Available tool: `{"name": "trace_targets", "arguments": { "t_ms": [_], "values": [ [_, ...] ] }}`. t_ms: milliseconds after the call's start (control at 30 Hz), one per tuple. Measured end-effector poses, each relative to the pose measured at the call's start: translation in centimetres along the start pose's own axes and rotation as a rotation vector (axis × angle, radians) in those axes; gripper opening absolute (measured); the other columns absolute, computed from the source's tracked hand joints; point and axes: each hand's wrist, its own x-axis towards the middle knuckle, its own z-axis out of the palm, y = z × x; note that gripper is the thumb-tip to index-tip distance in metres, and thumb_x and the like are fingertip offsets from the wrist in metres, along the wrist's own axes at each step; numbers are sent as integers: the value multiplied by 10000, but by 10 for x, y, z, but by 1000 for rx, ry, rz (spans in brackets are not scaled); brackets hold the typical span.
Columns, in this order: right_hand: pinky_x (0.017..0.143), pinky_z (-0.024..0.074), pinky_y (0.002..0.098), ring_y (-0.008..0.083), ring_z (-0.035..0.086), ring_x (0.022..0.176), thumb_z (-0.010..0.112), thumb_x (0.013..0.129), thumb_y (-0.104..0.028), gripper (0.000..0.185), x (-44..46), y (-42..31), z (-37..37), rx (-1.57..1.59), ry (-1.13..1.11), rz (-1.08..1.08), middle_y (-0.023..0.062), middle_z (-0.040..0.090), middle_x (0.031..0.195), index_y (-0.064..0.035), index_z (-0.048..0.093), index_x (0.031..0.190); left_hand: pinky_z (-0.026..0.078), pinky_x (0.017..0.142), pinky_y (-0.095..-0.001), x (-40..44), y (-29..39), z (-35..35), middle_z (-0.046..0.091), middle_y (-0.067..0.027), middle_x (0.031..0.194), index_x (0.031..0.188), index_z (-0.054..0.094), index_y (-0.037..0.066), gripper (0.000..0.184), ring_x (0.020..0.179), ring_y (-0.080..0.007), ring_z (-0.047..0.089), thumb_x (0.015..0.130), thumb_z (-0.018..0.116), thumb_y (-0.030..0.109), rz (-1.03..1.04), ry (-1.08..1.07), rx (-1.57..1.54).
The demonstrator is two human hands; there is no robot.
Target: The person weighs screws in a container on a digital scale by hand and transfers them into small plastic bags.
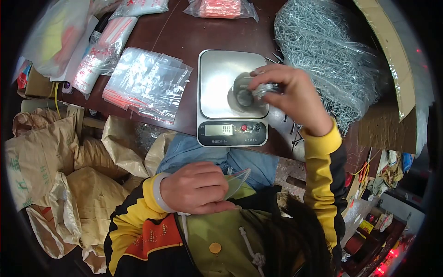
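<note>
The flat silver-and-white electronic scale [214, 92] carries small dark lettering that reads "JS-2A" after some Chinese characters; its grey display [219, 129] shows zeros, with a red button beside it. On its brushed metal plate, toward the right side, stands a small round shiny metal cup [243, 98]. Over the cup, the right hand [293, 92] pinches a clump of silvery metal screws [264, 89] between thumb and fingers. The left hand [196, 187], fingers curled in narrowly, grips a clear plastic bag with a red edge [240, 182] above the lap. Left of the scale, glossy clear bags with red strips [147, 83] lie overlapping on the dark reddish-brown table [184, 39]. Beyond them, a clear packet [92, 67] bears red Chinese characters, too small to read surely. Right of the scale, a large crinkled transparent bag [323, 60] bulges with pointed silvery screws. Creased tan sacks [41, 159] at lower left show green markings.
</note>
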Motion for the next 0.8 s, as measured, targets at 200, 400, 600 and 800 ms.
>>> {"name": "trace_targets", "arguments": {
  "t_ms": [200,400,600,800],
  "values": [
    [739,542,317,275,681,874,727,713,7,248,-19,-16,5,-135,194,-61,140,694,995,-60,721,952,421,557,-353,-2,-4,1,523,-69,796,734,534,54,291,655,-244,530,700,816,118,10,16,-42],
    [605,514,275,183,664,767,746,779,-65,157,-72,-31,13,307,-206,-62,92,688,962,-53,696,927,418,632,-359,3,-8,4,517,-59,815,768,552,50,192,718,-235,525,721,735,82,-10,-63,23],
    [598,512,329,234,655,765,687,809,-133,146,-98,-26,46,131,-420,-110,36,653,980,-110,662,951,415,674,-346,-2,-8,4,525,-52,832,844,599,53,174,776,-220,535,730,722,97,47,-153,105],
    [614,539,322,215,669,791,654,785,-144,147,-109,-36,47,24,-373,-238,19,665,1091,-119,667,930,482,820,-371,4,-9,16,622,-114,967,1131,584,22,447,923,-293,616,770,769,210,-295,65,-254]
  ]
}}
